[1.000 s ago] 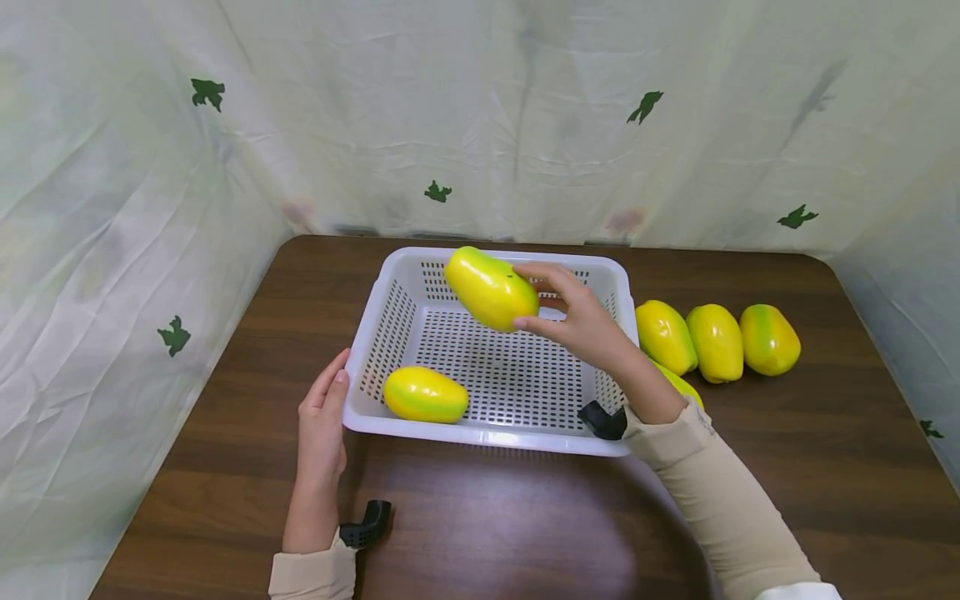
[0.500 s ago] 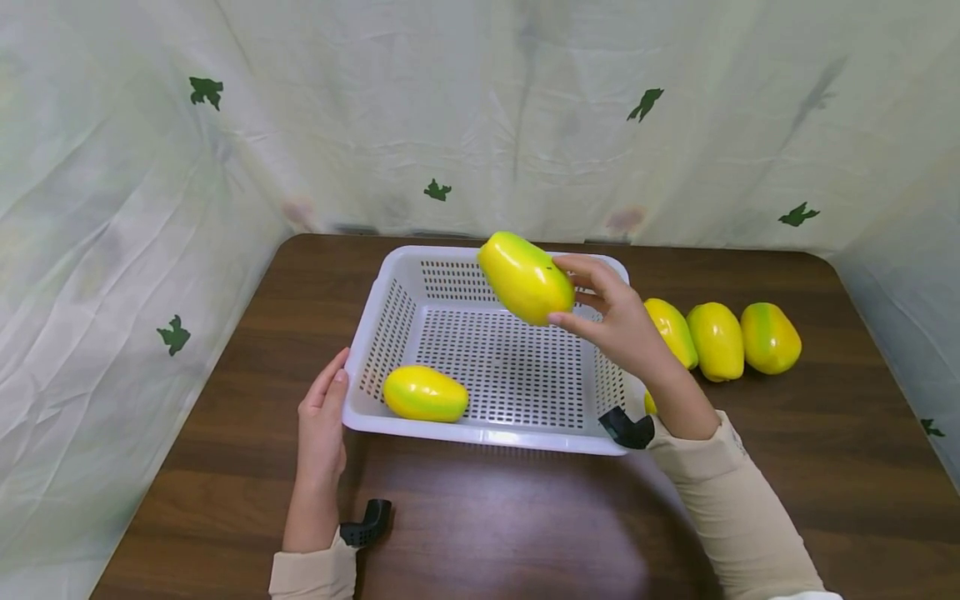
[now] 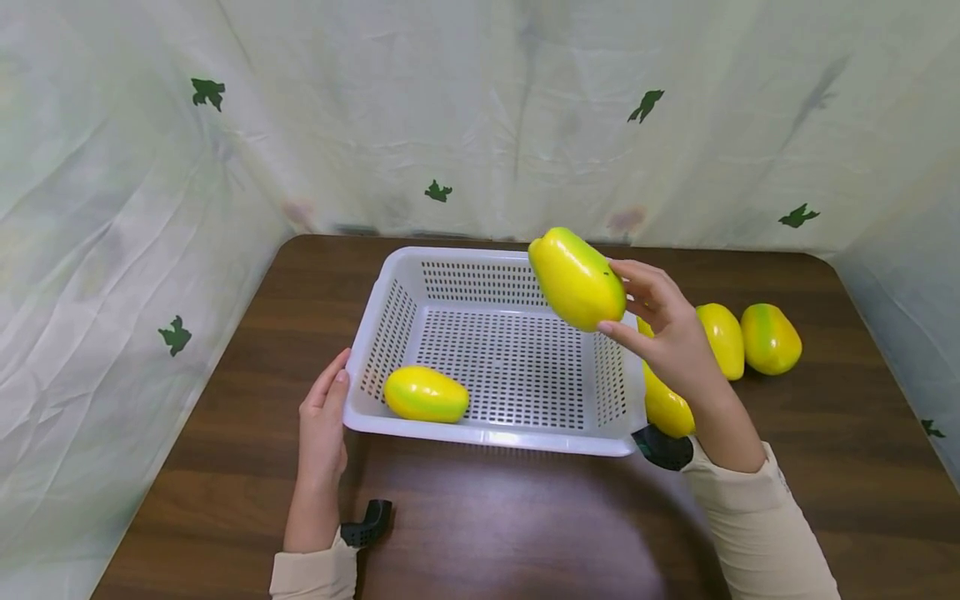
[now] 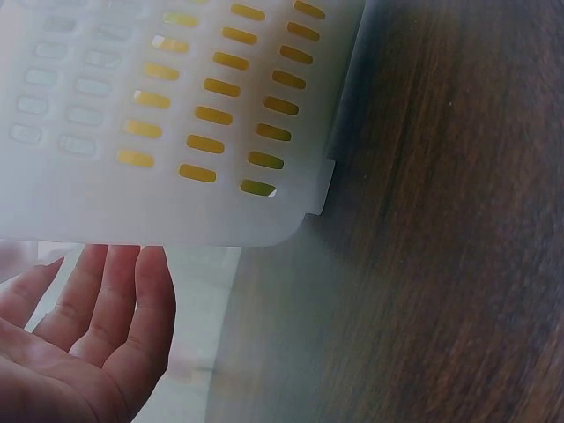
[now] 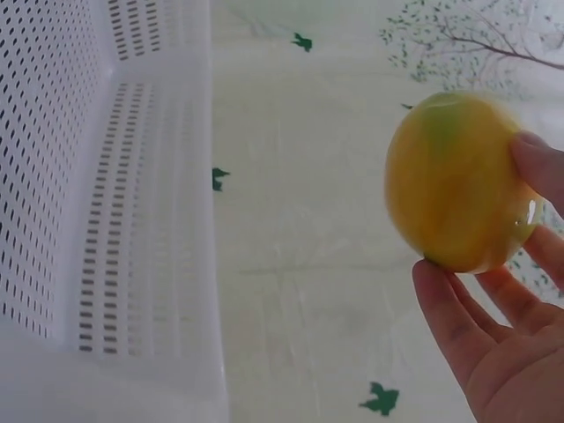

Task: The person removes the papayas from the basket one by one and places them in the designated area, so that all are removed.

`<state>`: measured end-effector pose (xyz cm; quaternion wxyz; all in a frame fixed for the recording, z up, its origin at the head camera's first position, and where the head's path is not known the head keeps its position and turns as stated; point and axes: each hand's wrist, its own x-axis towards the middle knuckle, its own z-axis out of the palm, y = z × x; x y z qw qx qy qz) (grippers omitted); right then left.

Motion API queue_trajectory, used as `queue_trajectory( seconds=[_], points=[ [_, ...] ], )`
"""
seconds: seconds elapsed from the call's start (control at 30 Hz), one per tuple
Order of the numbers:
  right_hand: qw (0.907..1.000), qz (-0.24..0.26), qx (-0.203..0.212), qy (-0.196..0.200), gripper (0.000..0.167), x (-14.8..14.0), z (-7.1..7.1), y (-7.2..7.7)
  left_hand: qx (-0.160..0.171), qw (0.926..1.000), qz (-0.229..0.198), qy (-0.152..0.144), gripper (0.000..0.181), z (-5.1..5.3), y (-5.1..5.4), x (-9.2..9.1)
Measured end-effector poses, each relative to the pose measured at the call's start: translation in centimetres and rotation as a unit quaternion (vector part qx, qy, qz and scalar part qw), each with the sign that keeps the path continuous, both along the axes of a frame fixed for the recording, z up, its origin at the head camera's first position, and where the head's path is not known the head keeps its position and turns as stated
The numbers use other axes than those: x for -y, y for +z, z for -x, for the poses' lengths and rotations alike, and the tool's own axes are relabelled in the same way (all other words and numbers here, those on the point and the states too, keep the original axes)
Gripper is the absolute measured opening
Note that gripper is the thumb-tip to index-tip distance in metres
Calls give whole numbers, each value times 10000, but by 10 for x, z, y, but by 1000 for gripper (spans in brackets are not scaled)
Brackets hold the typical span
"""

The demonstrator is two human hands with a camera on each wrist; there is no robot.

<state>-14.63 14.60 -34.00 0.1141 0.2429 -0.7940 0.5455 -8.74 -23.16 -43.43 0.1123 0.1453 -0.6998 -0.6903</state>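
Observation:
Over the right end of a white perforated plastic basket (image 3: 495,367), my right hand (image 3: 671,333) pinches a glossy yellow-green papaya (image 3: 576,279) by its lower end, between thumb and fingers. In the right wrist view the papaya (image 5: 458,181) is seen end-on, apart from the basket's wall (image 5: 150,220). My left hand (image 3: 322,425) holds the basket's left rim near its front corner. In the left wrist view the fingertips (image 4: 152,273) run in behind the rim. Another papaya (image 3: 425,394) lies inside the basket at the front left.
Right of the basket, several papayas rest on the brown wooden table (image 3: 540,517); one papaya (image 3: 667,404) is close against its side, and another papaya (image 3: 771,339) is farthest right. Pale cloth (image 3: 480,125) hangs behind and at both sides.
My right hand has carried the papaya rightward, from above the basket's middle to above its right end. The left hand, basket and inner papaya stay in place.

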Motion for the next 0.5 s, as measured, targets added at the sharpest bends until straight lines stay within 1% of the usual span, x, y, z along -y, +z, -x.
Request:
queue_trajectory(
  seconds=[0.13,0.23,0.4,0.5],
  points=[
    [9995,115,84,-277,65,-15,-9,-2,56,10000,50,46,41,0,-2,0],
    [9981,203,252,-524,64,-27,-16,-6,71,9999,51,72,42,-1,-3,0],
    [9927,285,658,-969,64,-48,-27,-17,78,9999,84,74,42,-1,-2,0],
    [9897,132,664,-1264,64,-61,-31,-27,31,10000,65,54,42,0,-2,-1]
  ],
)
